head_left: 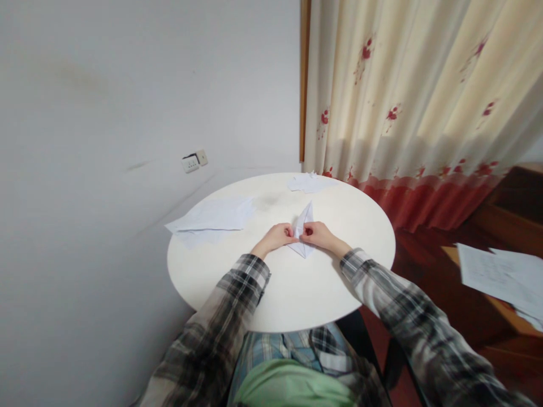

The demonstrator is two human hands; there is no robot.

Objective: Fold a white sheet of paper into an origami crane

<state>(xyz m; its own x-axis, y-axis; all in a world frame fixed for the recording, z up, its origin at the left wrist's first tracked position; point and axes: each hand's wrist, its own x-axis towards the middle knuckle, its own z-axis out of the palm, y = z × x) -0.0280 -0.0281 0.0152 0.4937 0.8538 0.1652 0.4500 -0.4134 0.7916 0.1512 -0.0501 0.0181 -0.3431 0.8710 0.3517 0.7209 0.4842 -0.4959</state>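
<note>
A folded sheet of white paper (306, 215) with pointed ends lies on the round white table (280, 299), one flap standing up from it. My left hand (278, 236) is closed on its left side, thumb and fingers pinching near the middle. From the other side my right hand (319, 234) pinches the paper with curled fingers. Both hands are close together, just above the tabletop. The fingertips partly cover the centre folds, so the exact creases there are hidden.
A stack of white sheets (212, 215) overhangs the table's left edge by the wall. More white paper (311, 182), partly crumpled, lies at the far edge. To the right, printed sheets (500, 277) rest on a wooden surface. A curtain (407, 113) hangs behind.
</note>
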